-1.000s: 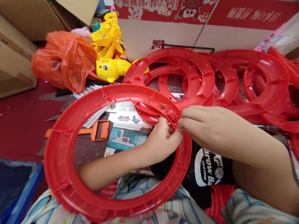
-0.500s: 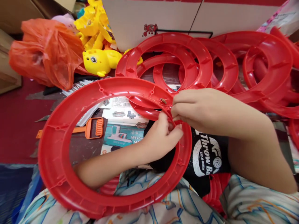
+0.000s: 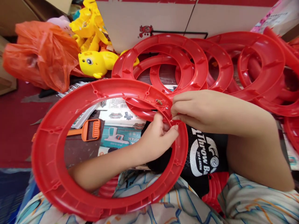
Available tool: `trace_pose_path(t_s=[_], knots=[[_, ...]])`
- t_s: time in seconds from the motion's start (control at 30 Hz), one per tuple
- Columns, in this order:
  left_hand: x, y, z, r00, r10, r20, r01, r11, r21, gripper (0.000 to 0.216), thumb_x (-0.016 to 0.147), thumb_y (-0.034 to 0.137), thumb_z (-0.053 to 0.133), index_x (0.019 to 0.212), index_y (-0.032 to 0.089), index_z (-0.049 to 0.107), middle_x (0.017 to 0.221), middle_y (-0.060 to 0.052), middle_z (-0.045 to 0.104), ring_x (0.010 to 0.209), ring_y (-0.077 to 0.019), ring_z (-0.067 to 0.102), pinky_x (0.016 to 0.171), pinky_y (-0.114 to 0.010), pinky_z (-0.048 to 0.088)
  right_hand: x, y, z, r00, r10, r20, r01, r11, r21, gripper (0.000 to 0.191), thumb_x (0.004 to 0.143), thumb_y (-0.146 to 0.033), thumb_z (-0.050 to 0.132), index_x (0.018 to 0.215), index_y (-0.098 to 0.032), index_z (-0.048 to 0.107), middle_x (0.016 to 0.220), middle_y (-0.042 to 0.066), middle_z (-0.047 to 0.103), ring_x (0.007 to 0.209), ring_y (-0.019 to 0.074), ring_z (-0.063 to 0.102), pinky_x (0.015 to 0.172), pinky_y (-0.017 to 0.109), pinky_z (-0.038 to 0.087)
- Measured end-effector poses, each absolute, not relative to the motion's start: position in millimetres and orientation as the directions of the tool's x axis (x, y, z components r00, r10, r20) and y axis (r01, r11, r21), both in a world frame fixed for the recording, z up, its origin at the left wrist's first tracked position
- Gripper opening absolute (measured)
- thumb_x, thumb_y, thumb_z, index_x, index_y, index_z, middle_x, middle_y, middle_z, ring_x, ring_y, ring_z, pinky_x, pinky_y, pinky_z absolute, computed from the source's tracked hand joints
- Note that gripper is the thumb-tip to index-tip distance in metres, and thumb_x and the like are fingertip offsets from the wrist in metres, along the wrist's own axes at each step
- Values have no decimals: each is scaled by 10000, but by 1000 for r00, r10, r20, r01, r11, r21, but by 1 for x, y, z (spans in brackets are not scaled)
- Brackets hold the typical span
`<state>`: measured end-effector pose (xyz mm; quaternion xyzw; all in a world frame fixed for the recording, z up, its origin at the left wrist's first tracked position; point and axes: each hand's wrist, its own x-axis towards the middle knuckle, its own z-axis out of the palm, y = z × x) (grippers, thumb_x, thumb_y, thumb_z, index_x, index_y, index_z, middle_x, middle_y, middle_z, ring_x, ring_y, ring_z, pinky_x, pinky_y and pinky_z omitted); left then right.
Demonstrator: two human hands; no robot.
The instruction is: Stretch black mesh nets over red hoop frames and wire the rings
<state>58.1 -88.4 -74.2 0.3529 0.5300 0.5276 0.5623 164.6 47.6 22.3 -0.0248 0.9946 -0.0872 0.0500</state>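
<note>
A large red plastic ring track [image 3: 50,146] with a ribbed channel leans on my lap, facing me. My left hand [image 3: 161,133] reaches through its opening and grips the right side of the rim, thumb in front. At that same spot my right hand [image 3: 187,107] has thumb and fingers pinched together against the track; whatever tiny piece is between the fingertips is too small to name. Several small brownish metal pieces [image 3: 159,101] lie in the channel just left of my right fingers. A small shiny dot, like a screw head, shows beside them.
More red ring tracks [image 3: 201,62] are heaped behind. An orange plastic bag [image 3: 44,53], a yellow toy [image 3: 95,63] and an orange rake-like piece [image 3: 91,130] lie left. Printed boxes [image 3: 116,137] and a black printed bag [image 3: 201,152] are beneath. A white carton [image 3: 126,25] stands at the back.
The whole view has shifted slightly, so things sit a little further left. Both hands keep the same places on the ring track; the right fingertips have moved only slightly.
</note>
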Motion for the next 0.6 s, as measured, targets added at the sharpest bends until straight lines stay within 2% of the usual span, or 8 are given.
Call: trace_pose_path(t_s=[0.13,0.33,0.47,0.6], knots=[[59,-89,-74,-100,968,-229,-240,200,950,277,897,335,584,1057,221,389,821,7,614,673,-138,631,571,-254,516,165,45,23,-985,-25,-173,6,984,-178,177,869,-75,445,801,-137,595,840,42,564,756,133,525,680,282,427],[60,-87,-69,-132,967,-219,-269,177,947,274,887,260,581,1072,211,385,780,25,620,642,-129,647,541,-231,532,164,37,29,-970,52,-238,76,993,-91,158,872,-66,484,828,-129,622,857,44,599,750,131,546,654,266,413],[60,-84,-66,-119,975,-186,-348,134,928,281,888,257,588,1068,205,378,761,38,638,611,-112,666,523,-200,542,171,40,33,-984,73,-163,86,993,-75,197,905,-110,451,846,-136,637,887,52,619,780,141,574,677,274,432],[60,-84,-64,-95,985,-141,-376,96,922,330,898,300,599,1104,209,357,772,38,657,619,-119,688,525,-205,572,180,47,39,-982,178,-61,185,975,-123,266,956,-210,404,933,-161,665,923,48,648,813,152,603,716,292,455]])
